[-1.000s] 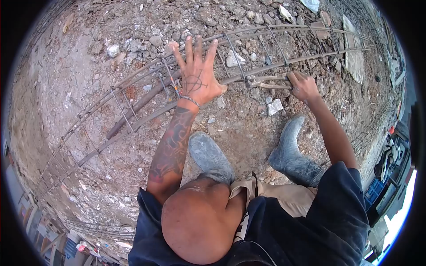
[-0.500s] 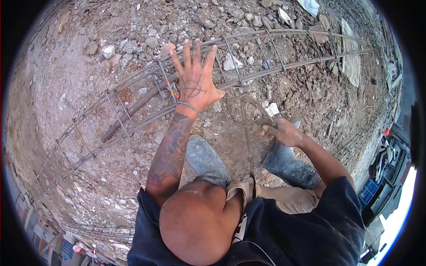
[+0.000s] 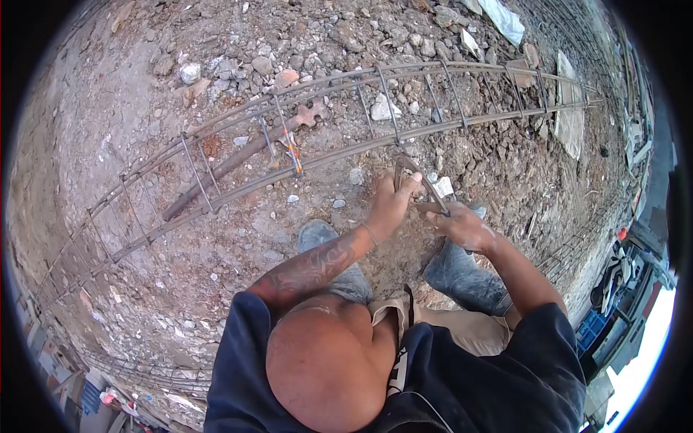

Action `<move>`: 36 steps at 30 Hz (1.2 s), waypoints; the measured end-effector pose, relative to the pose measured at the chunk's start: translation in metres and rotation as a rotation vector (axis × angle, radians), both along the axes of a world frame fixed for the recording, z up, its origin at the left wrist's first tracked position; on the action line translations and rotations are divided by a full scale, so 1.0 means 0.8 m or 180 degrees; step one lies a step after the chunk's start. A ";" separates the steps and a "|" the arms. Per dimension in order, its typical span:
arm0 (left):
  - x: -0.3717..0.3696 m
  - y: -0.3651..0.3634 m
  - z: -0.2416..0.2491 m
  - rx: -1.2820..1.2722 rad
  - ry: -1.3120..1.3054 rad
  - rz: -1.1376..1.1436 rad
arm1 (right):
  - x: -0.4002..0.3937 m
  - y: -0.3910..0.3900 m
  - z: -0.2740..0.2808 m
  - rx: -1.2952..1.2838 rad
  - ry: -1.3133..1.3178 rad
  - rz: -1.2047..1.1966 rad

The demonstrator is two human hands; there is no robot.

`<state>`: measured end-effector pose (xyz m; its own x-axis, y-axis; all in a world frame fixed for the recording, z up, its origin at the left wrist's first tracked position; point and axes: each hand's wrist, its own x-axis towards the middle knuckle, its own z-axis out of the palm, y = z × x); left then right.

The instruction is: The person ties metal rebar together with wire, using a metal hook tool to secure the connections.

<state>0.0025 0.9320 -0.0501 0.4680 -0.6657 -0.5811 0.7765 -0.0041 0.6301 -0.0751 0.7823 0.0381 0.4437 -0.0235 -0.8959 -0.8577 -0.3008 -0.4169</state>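
Observation:
My left hand (image 3: pixel 393 203) is closed around one long handle of a pair of pincers (image 3: pixel 433 193), its thumb pointing up. On the other handle my right hand (image 3: pixel 462 224) is wrapped, close beside the left. The pincers' jaws are up against the near bar of a long rebar cage (image 3: pixel 346 154), next to a stirrup; whether they bite on wire there I cannot make out. The cage lies across the ground, its stirrups joining the long bars. One stirrup carries orange marks (image 3: pixel 292 150).
Beneath the cage rests a rusty rod (image 3: pixel 242 157) with a notched head (image 3: pixel 312 113). Rubble and stones (image 3: pixel 382 108) cover the ground. My boots (image 3: pixel 465 270) stand just below the hands. More rebar (image 3: pixel 570 249) lies at right, near a blue crate (image 3: pixel 593 326).
My left hand has left the cage, where it lay spread on the bars, and moved down and right onto the pincers' free handle. My right hand keeps its hold.

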 end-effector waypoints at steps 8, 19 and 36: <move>-0.019 -0.012 0.037 -0.0043 0.0630 -0.0202 | -0.002 0.016 0.022 -0.0391 0.0228 0.0392; -0.017 -0.041 0.031 -0.0322 0.1211 0.0343 | 0.025 0.029 0.049 -0.0648 -0.0277 0.0232; 0.196 0.039 0.072 0.2823 -0.5022 -0.2875 | 0.039 0.023 0.059 -0.0729 0.0692 0.0282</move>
<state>0.1593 0.9633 0.0076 0.5558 -0.7707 -0.3116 -0.7437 -0.6284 0.2280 -0.0441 0.8010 0.0856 0.2520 -0.2050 -0.9457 -0.8855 -0.4431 -0.1399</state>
